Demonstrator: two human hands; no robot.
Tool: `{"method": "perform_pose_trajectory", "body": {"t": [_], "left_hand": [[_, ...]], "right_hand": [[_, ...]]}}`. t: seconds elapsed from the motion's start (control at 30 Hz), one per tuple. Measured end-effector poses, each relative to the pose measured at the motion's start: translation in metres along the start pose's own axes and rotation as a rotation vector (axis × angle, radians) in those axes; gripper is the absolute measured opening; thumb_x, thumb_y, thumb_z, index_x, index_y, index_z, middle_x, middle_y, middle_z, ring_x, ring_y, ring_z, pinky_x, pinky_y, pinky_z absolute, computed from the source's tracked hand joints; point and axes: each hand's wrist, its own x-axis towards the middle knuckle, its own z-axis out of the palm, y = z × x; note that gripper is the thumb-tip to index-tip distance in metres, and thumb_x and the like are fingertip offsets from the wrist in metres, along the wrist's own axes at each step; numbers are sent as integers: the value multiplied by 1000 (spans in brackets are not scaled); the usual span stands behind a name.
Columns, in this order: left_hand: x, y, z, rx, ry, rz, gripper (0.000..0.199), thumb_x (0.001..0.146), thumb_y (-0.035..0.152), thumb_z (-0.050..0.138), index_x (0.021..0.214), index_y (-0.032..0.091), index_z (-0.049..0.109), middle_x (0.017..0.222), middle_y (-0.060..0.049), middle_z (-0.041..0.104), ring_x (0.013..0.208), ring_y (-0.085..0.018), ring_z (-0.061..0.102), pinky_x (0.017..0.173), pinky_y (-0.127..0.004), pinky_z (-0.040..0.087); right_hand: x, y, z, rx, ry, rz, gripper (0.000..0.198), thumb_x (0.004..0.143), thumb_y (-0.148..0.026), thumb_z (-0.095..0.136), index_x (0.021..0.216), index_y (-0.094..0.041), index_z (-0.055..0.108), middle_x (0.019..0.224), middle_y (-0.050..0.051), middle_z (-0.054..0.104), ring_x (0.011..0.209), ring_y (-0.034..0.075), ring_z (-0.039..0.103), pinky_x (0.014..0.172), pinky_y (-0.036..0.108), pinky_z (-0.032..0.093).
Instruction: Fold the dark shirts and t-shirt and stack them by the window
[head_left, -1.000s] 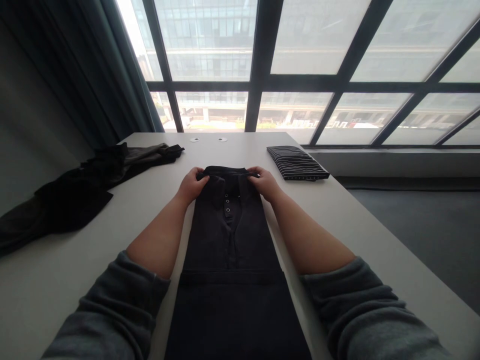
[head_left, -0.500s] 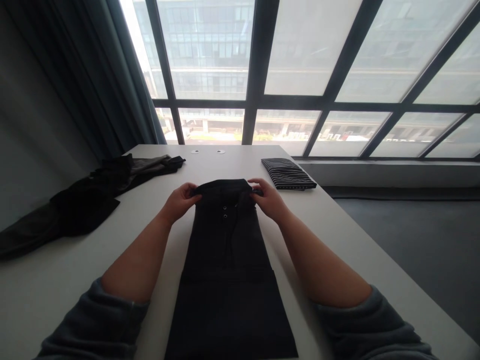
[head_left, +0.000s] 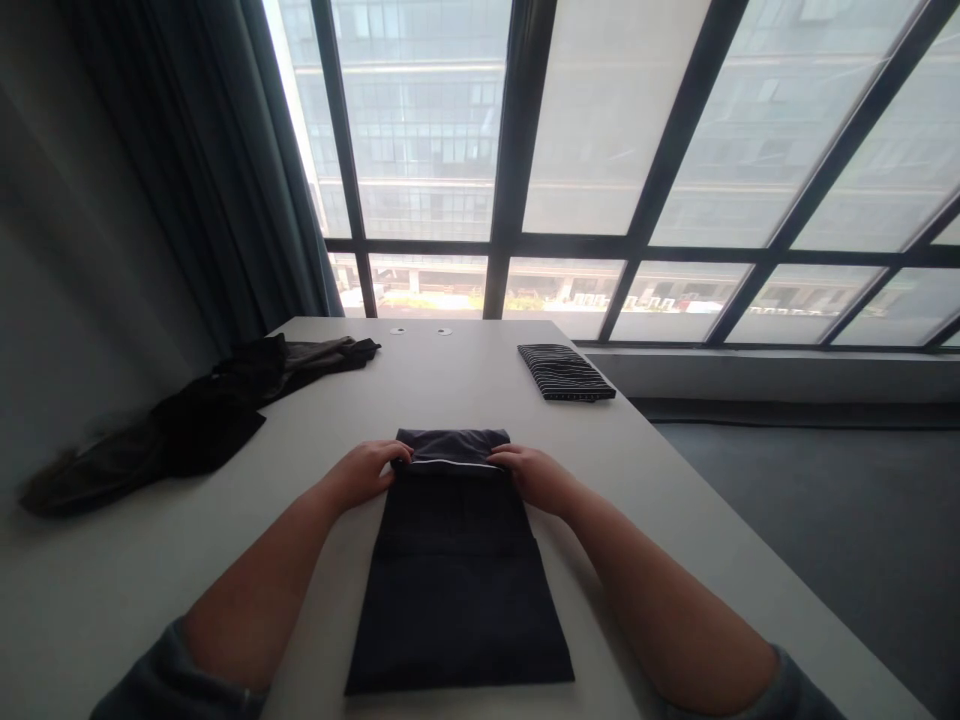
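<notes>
A pair of black drawstring pants [head_left: 459, 590] lies flat in a long folded strip down the middle of the white table. Its far end is turned over toward me, so a greyer inner side and a thin white line show there. At the left corner of this turned-over end, my left hand [head_left: 369, 472] is closed on the cloth. My right hand [head_left: 541, 478] grips the opposite corner, its fingertips lying on top of the fold. The eyelets and cord are hidden under the folded part.
On the white table [head_left: 450, 385], a folded black-and-white striped garment [head_left: 566, 372] lies near the right edge. Several dark clothes [head_left: 202, 420] are heaped along the left side. Two round cable covers sit at the far end, before large windows [head_left: 427, 130] and a dark curtain [head_left: 202, 150].
Both hands have brought the waist end of the pants over toward me and down, covering the eyelets and cord. The view has tilted up slightly.
</notes>
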Motion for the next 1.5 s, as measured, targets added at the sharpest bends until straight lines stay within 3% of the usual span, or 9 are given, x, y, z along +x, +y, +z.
{"method": "perform_pose_trajectory", "body": {"t": [0.17, 0.3, 0.53, 0.7, 0.87, 1.07, 1.3, 1.4, 1.5], "left_hand": [[-3, 13, -3, -30, -3, 0, 29, 86, 19, 54, 108, 28, 72, 130, -1, 74, 117, -23, 70, 104, -37, 54], [-1, 16, 3, -18, -20, 32, 28, 85, 19, 57, 107, 28, 71, 134, -1, 72, 120, -23, 69, 105, -36, 54], [5, 19, 14, 176, -47, -25, 62, 75, 10, 63, 134, 28, 68, 154, -8, 56, 140, -34, 53, 118, -51, 43], [3, 30, 7, 249, -95, -9, 71, 71, 2, 55, 134, 30, 69, 152, -6, 59, 137, -34, 55, 117, -52, 43], [20, 73, 10, 227, -94, 24, 55, 83, 21, 63, 137, 31, 66, 140, -6, 67, 125, -32, 64, 109, -45, 49], [65, 119, 49, 345, -117, -25, 41, 87, 34, 69, 127, 26, 69, 118, -12, 72, 107, -34, 70, 91, -43, 56], [87, 119, 62, 303, 3, -87, 20, 94, 22, 57, 108, 24, 70, 110, -9, 72, 102, -29, 71, 87, -39, 56], [86, 117, 60, 185, 127, -114, 22, 93, 20, 55, 108, 27, 68, 113, -7, 71, 104, -27, 70, 89, -37, 56], [81, 116, 62, 106, 108, -48, 28, 88, 18, 58, 113, 27, 68, 119, -7, 69, 110, -27, 68, 97, -38, 55]], "right_hand": [[-3, -12, -4, 33, 100, 72, 77, 80, 3, 50, 152, -25, 54, 157, 8, 52, 140, 26, 55, 118, 42, 45], [-1, -34, -9, -78, 213, 179, 59, 83, 0, 47, 138, -13, 65, 139, 15, 62, 126, 26, 60, 113, 38, 47], [1, -41, 1, -227, 53, 249, 55, 78, 3, 52, 125, -18, 70, 118, 13, 64, 112, 26, 60, 101, 34, 47], [4, -20, 4, -234, 107, 242, 45, 82, 3, 49, 113, -20, 72, 107, 11, 66, 100, 24, 62, 90, 31, 47], [3, -1, -5, -116, 70, 139, 49, 77, 5, 54, 114, -20, 74, 111, 8, 68, 100, 22, 64, 90, 29, 48], [2, 18, -8, -49, 104, 5, 36, 78, 1, 59, 103, -19, 76, 106, 6, 69, 96, 20, 64, 89, 29, 48], [7, 20, -9, -18, 172, 28, 16, 78, -7, 69, 89, -19, 70, 89, 2, 69, 83, 17, 60, 77, 26, 43], [10, 16, -9, -42, 194, 82, 11, 77, -10, 68, 83, -19, 66, 83, 1, 67, 75, 15, 57, 69, 24, 38], [11, 14, -7, -99, 120, 95, 8, 76, -10, 66, 78, -19, 66, 79, 1, 66, 72, 16, 56, 65, 25, 35]]}}
